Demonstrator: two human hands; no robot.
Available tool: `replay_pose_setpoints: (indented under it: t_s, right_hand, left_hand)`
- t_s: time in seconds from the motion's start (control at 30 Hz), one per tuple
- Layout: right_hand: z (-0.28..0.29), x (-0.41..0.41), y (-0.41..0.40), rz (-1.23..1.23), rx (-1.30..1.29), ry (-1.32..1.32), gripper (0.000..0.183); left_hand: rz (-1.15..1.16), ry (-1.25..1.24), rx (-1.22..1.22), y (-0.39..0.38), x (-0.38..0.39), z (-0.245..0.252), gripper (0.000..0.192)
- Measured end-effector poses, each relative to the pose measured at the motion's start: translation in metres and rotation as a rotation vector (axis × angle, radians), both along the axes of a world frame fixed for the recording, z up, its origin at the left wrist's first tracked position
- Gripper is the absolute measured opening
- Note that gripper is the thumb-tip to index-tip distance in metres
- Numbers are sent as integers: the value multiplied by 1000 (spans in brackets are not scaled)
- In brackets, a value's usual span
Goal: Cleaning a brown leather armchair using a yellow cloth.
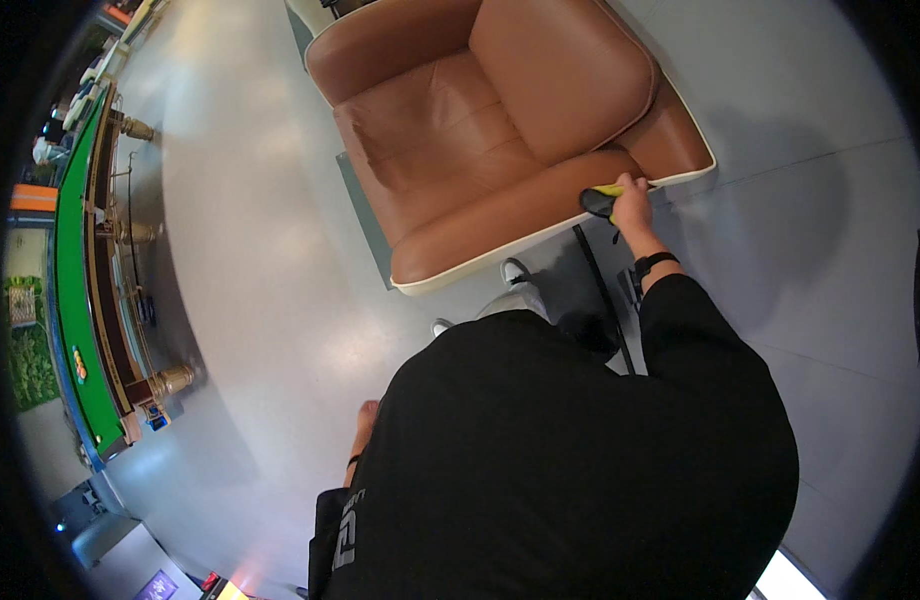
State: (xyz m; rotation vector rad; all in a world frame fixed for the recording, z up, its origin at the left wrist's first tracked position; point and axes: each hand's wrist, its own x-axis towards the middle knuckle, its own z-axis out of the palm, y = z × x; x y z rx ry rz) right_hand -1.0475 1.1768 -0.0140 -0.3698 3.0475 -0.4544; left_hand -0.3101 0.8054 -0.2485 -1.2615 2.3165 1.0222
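Note:
My right hand (634,204) is closed around a small yellow-and-black handheld tool (599,201) with a rounded dark end. The tool's exact kind is unclear. It is at the cream-edged near arm of a brown leather armchair (497,202), close to the backrest. I cannot tell whether the tool touches the leather. Low at my left side, my left hand (367,412) shows only in part beside my black shirt. Its fingers are mostly hidden, and nothing shows in it.
A black pole (602,289) slants between my right arm and the armchair. My shoes (514,271) stand on the grey floor (280,225) beside the chair. At the left is a green-topped billiard table (73,270) with several balls (79,365) on it.

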Motion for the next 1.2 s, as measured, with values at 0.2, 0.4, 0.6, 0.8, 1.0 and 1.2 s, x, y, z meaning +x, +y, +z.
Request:
replay_pose_setpoints:
  t_s: [0.2, 0.4, 0.6, 0.8, 1.0, 1.2]
  right_hand:
    - [-17, 16, -56, 154, -188, 39, 22]
    - [17, 48, -116, 993, -60, -212, 19]
    - [-4, -55, -36, 393, -60, -99, 28]
    - [-11, -76, -37, 449, -102, -19, 26]
    - [16, 7, -126, 1114, -261, -479, 17]
    - [0, -62, -73, 856, -269, -378, 22]
  left_hand:
    - [182, 182, 293, -6, -135, 74, 30]
    - [174, 150, 378, 28, -265, 132, 29]
    - [259, 99, 410, 56, -282, 118, 31]
    - [288, 8, 333, 84, -214, 46, 39]
    - [96, -147, 241, 116, -216, 33, 43]
    - [417, 152, 395, 113, -291, 114, 29]
